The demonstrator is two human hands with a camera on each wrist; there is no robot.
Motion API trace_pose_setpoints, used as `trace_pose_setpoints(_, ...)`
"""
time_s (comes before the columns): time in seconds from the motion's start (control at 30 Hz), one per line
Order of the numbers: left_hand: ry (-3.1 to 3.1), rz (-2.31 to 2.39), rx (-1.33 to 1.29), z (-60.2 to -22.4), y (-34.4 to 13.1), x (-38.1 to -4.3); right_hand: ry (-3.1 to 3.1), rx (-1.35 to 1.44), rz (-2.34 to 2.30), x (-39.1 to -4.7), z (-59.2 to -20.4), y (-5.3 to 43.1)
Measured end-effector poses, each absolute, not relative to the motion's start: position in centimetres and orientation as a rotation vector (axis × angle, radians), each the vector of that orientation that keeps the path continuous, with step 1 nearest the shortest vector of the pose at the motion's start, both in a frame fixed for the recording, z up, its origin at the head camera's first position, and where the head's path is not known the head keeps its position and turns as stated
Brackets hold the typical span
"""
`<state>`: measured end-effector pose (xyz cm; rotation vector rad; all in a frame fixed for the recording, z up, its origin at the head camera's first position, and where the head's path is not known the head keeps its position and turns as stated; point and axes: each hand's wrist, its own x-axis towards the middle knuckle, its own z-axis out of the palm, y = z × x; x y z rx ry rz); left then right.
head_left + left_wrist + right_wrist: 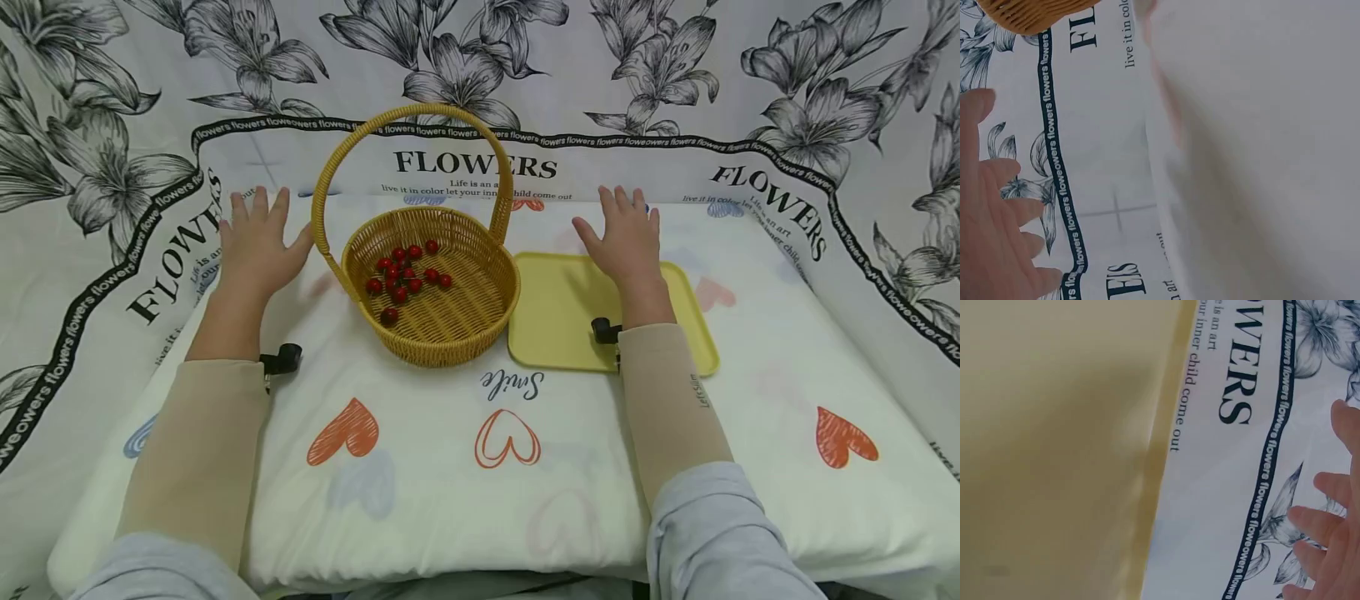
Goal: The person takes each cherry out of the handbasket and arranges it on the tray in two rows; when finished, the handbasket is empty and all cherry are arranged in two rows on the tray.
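Note:
A yellow woven basket [438, 350] with a tall arched handle stands in the middle of the head view. Several dark red cherries [400, 295] lie inside it, mostly on its left side. To the left of the basket, my left hand [257, 247] is spread with its thumb pointing toward the handle; it holds nothing. A flat yellow tray [566, 312] lies just right of the basket. Over the tray's far edge, my right hand [624, 237] is spread too, fingers apart and nothing in it. In the right wrist view the tray [1054, 456] fills the left half.
A white padded surface [435, 508] printed with hearts carries the basket and tray. Behind it hangs or lies a white cloth [360, 158] with black flower drawings and a dark lettered border. Small black wrist devices [282, 359] are on both sleeves.

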<state>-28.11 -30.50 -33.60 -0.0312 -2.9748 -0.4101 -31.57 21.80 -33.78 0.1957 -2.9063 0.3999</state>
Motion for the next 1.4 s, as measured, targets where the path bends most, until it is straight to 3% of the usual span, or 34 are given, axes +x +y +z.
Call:
trace_pose_setpoints(0.2, -2.905, -0.740, -0.068, -34.2, -30.3, -26.8, -2.756, 0.234, 0.769, -31.2, -34.3, 19.9)
trace_pose_setpoints(0.47, -2.337, -1.325, 0.041, -34.3, -28.0, -22.5, -2.506, 0.301, 1.049, -30.9, -32.8, 16.6)
trace_pose_setpoints(0.73, -1.584, -1.743, -0.538, -34.4, -24.9, -22.0, -2.190, 0.348, 1.559, -28.5, -30.1, 15.0)
trace_pose_setpoints(1.1, -1.931, -1.626, -0.602, -35.1, -23.7, -20.8, -2.074, 0.731, 1.860, -26.5, -28.7, 10.2)
trace_pose_setpoints(1.4, -2.290, -1.628, -0.589, -36.4, -24.6, -20.9, -2.267, 0.803, 2.022, -27.2, -31.4, 6.2)
